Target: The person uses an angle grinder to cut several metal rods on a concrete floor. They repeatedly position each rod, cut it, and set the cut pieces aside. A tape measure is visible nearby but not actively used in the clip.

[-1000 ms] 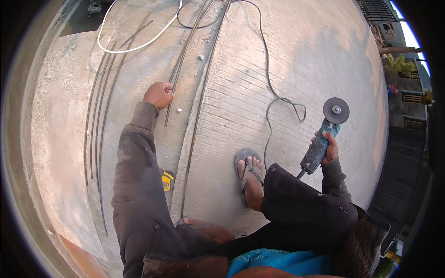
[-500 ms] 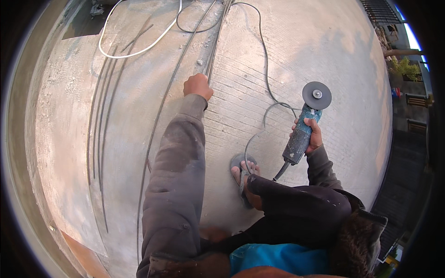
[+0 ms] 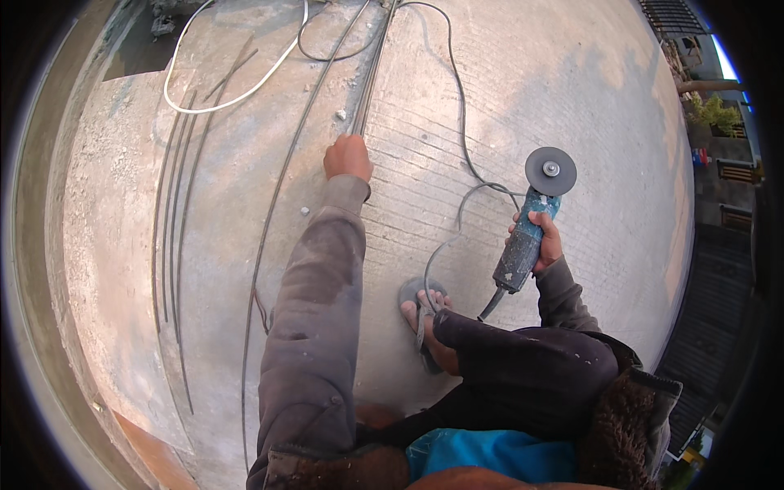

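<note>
So my left hand point(image 3: 349, 155) is curled closed on a bundle of thin, dark metal rods point(image 3: 371, 90) running off to the far side; my fingertips are tucked out of sight. My right hand point(image 3: 549, 243) is wrapped around a blue-and-black angle grinder point(image 3: 519, 253), over on the right, its round grey disc point(image 3: 539, 167) on the far end (yeah, doing this in grey rubber flip-flops point(image 3: 408, 290)). One long dark rod point(image 3: 286, 167) lies left of my sleeve, and some shorter dark rods point(image 3: 166, 245) are further left, their far ends near a white loop of hose or cable point(image 3: 208, 111).
</note>
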`<state>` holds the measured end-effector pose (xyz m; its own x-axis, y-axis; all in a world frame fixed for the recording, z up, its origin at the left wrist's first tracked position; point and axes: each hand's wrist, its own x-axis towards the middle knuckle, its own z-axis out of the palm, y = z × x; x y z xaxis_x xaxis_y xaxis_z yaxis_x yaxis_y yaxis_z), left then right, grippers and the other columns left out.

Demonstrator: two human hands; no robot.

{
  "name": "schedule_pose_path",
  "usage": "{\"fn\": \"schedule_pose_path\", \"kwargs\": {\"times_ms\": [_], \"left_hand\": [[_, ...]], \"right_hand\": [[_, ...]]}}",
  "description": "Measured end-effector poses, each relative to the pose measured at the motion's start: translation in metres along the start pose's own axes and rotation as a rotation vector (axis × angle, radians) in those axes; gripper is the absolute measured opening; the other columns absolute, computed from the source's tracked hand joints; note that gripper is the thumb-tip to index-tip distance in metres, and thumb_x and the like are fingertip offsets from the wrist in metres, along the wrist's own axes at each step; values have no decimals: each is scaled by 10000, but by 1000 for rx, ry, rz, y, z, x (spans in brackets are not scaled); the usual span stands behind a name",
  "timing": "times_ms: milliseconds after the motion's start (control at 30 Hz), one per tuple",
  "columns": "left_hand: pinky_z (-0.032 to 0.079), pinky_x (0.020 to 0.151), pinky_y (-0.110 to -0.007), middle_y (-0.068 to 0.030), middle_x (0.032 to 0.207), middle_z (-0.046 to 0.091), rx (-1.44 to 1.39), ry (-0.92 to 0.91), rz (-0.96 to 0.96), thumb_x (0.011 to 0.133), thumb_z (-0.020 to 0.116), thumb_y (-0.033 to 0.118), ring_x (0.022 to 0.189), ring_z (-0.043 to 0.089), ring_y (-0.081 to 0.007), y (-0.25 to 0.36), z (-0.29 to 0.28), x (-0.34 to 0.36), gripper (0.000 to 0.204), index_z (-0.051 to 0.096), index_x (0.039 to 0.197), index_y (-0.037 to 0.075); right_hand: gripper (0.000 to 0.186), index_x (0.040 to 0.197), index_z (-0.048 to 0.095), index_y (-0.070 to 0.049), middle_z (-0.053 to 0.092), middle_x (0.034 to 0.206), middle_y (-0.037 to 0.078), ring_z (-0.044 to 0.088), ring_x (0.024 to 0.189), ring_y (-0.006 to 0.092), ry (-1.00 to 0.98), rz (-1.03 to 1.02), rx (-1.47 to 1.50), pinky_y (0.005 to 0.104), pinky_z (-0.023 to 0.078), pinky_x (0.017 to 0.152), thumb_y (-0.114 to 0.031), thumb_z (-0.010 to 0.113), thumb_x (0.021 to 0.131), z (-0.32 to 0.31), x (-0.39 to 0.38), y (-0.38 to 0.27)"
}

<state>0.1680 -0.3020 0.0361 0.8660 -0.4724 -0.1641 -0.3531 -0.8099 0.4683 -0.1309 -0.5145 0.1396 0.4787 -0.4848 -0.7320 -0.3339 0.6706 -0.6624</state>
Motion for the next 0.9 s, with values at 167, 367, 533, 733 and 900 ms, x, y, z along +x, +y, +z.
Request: {"fn": "schedule_pose_path", "kwargs": {"times_ms": [167,367,533,733,900], "left_hand": [[549,803,-435,-176,1028,656,-7,7,-2,781,660,28,949,658,-378,1,-2,11,94,695,868,31],[559,788,-439,-188,989,681,-44,-26,-79,777,664,32,928,672,-380,9,-10,10,83,692,855,22],[565,766,-441,-186,935,695,-50,15,-77,773,659,30,889,682,-380,12,-6,9,79,695,844,26],[563,771,-450,-190,929,695,-81,48,-85,776,651,45,888,681,-387,6,-6,4,86,694,850,38],[541,820,-432,-132,989,708,-51,24,-78,768,771,231,935,680,-334,-2,-6,-6,274,701,1002,107]], "right_hand": [[383,1040,564,-11,633,824,147,636,660,261,-1,16,-15,398,549,620,-295,644,797,13,-4,-4],[381,1043,564,-8,633,832,150,639,673,256,7,12,-44,395,550,624,-287,645,795,12,-6,-4],[384,1048,566,-8,633,841,151,641,677,254,-7,9,-49,392,550,623,-286,647,795,9,-8,-1],[388,1048,568,-10,631,846,146,639,690,249,14,-24,-76,381,545,633,-295,646,796,7,-9,7],[415,1051,569,-10,644,844,146,654,691,267,-5,-14,-80,403,559,650,-331,648,799,4,-9,11]]}}
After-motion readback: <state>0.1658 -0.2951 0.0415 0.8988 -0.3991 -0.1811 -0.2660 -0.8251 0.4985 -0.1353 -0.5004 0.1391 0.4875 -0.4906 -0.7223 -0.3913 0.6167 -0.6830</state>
